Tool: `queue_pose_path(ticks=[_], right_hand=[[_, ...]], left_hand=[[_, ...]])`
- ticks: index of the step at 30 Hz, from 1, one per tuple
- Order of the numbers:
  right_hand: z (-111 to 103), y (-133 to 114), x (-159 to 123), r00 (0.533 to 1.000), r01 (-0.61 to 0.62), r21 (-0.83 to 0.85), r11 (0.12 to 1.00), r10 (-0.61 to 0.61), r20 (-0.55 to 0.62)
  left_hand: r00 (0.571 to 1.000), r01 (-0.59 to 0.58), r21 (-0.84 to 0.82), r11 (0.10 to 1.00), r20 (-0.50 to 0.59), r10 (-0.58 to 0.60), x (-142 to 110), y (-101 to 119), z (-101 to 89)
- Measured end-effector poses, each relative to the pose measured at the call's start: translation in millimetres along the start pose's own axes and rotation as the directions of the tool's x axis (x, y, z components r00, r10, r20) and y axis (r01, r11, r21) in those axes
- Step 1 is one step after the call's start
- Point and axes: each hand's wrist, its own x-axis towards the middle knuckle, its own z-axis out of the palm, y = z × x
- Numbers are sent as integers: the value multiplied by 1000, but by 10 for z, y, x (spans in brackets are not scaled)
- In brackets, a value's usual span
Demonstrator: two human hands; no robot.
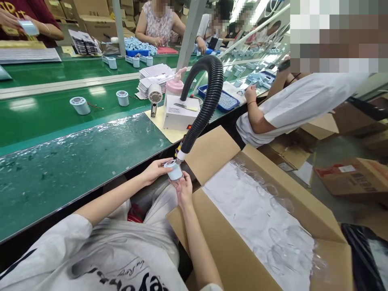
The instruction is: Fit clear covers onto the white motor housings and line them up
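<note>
A light-blue cylindrical housing (175, 173) is held between my two hands above my lap, just off the bench edge. My left hand (155, 171) grips its upper left side with thumb and fingers. From below and the right, my right hand (183, 188) closes its fingers on the lower part; what lies under those fingertips is partly hidden. The white-tipped nozzle (181, 156) of a black corrugated hose (209, 97) comes down at the housing's top rim. Whether the tip touches the rim I cannot tell. The hose rises from a white box machine (178, 115) on the bench.
An open carton (218, 226) with clear round plastic parts on white sheeting stands at my right. Similar blue housings (80, 106) sit on the green conveyor (45, 117). A small fan-like device (154, 97) and pink-topped bottle (175, 85) stand by the machine. A co-worker's arm (257, 113) is at right.
</note>
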Motion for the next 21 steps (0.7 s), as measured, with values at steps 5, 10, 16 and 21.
queue_pose_path(ticks=[5,10,16,21], right_hand=[[59,-186,-112,994,66,-85,994,-59,90],[88,-470,-353,943,165,-230,959,-85,321],[143,-746,-626,764,536,-395,746,-228,604],[232,-909,-778,775,500,-463,732,-140,617]], left_hand=[[998,-25,28,999,55,23,-232,66,-147],[990,-33,130,991,140,15,-647,197,-310],[939,-222,374,900,332,93,-1111,311,-360],[903,-363,490,793,395,169,-1315,377,-312]])
